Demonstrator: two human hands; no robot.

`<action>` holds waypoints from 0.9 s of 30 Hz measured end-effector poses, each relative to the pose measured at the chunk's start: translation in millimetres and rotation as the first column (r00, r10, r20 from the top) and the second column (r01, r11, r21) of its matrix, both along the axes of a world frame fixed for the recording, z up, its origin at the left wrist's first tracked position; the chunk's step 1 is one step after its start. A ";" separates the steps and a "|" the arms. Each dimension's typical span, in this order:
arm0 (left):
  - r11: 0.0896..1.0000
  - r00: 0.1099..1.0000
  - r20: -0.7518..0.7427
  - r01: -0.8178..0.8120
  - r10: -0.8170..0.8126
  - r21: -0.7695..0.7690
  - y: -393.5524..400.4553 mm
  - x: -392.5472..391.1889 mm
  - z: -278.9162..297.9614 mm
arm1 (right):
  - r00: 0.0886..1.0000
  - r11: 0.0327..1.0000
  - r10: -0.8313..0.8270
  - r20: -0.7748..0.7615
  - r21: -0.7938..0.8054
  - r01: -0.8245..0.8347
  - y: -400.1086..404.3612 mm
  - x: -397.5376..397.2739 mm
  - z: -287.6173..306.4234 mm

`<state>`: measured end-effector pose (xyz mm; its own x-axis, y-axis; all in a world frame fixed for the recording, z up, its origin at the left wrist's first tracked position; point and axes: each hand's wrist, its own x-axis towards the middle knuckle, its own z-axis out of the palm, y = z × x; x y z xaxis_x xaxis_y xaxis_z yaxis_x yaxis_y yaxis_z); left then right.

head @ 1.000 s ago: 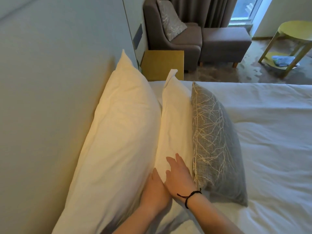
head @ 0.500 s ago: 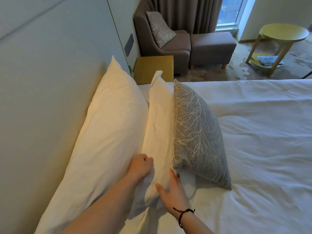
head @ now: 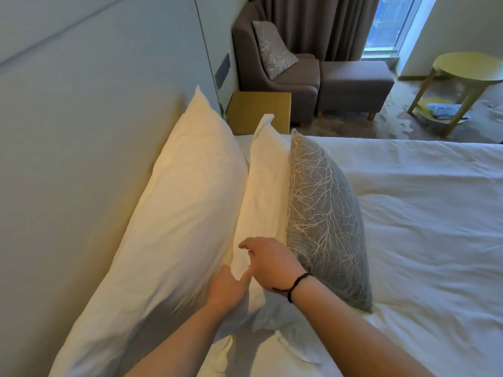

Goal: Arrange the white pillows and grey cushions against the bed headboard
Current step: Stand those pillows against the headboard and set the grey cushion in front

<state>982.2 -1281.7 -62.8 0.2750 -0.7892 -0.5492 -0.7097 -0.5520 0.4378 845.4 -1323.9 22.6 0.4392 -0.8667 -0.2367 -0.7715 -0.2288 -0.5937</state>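
Three cushions stand on edge in a row along the headboard [head: 81,131] at 9 o'clock: a large white pillow [head: 174,213] leaning on the panel, a second white pillow [head: 264,191] pressed against it, and a grey cushion [head: 326,213] with a pale branch pattern resting on the second pillow's outer face. The row runs from 6 o'clock up toward 12. The left hand [head: 226,291] lies in the crease between the two white pillows, fingers partly curled with fabric bunched at them; whether they pinch the cloth cannot be told. The right hand [head: 272,262], a dark cord at its wrist, sits on the second pillow's near end just beside the grey cushion, fingers loosely spread and gripping nothing. White bedding [head: 422,227] covers the mattress at 3 o'clock. Beyond the bed at 12 o'clock stand a wooden nightstand [head: 258,110], a brown armchair [head: 285,77] holding another patterned cushion [head: 272,50], and an ottoman [head: 356,85]; a round yellow table [head: 471,69] is at 2 o'clock.
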 end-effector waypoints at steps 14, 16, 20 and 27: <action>0.909 0.867 -0.430 -0.365 0.253 -0.201 27.1 5.4 -7.4 | 0.306 0.654 0.560 -0.770 0.183 -0.734 -171.5 61.4 -58.6; 0.892 0.844 -0.423 -0.426 0.330 -0.152 24.3 2.9 -11.1 | 0.260 0.649 0.531 -0.807 0.189 -0.737 -174.3 63.7 -52.5; 0.943 0.919 -0.313 -0.296 0.238 -0.153 14.7 -6.2 -6.8 | 0.295 0.656 0.459 -0.838 0.095 -0.749 -176.4 57.7 -45.3; 0.941 0.966 -0.243 -0.163 0.091 -0.295 32.5 -11.1 22.5 | 0.590 0.726 0.362 -0.722 -0.179 -0.664 -149.4 35.0 -36.3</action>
